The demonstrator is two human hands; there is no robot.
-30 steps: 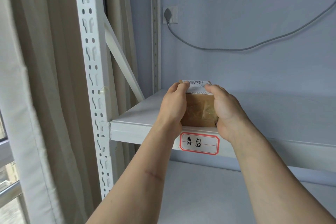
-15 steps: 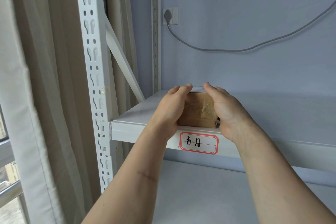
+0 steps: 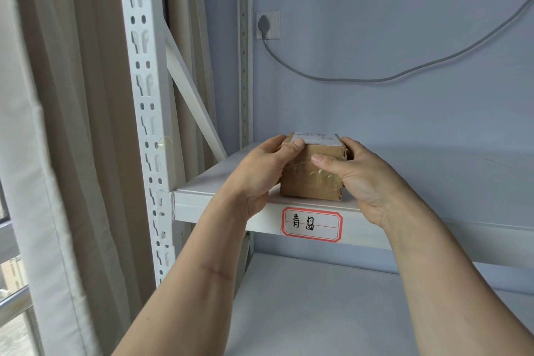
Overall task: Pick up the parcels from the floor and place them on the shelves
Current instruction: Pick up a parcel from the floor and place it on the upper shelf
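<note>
A small brown cardboard parcel (image 3: 310,179), wrapped in clear tape with a white label on top, rests on the white shelf (image 3: 208,185) near its front left corner. My left hand (image 3: 260,173) clasps the parcel's left side, with the thumb on its top edge. My right hand (image 3: 361,179) holds the right side, with the thumb across its front face. A red-bordered label (image 3: 312,224) with handwritten characters is stuck on the shelf's front edge right below the parcel.
A perforated white upright (image 3: 144,95) and a diagonal brace (image 3: 193,101) stand left of the shelf. Beige curtains (image 3: 57,124) hang further left. A wall socket (image 3: 267,24) with a grey cable (image 3: 375,78) is on the blue wall behind. A lower shelf (image 3: 318,312) lies beneath.
The parcel has been set down on the shelf and slid a little further in. Both hands have shifted back along its sides; the label on top shows again.
</note>
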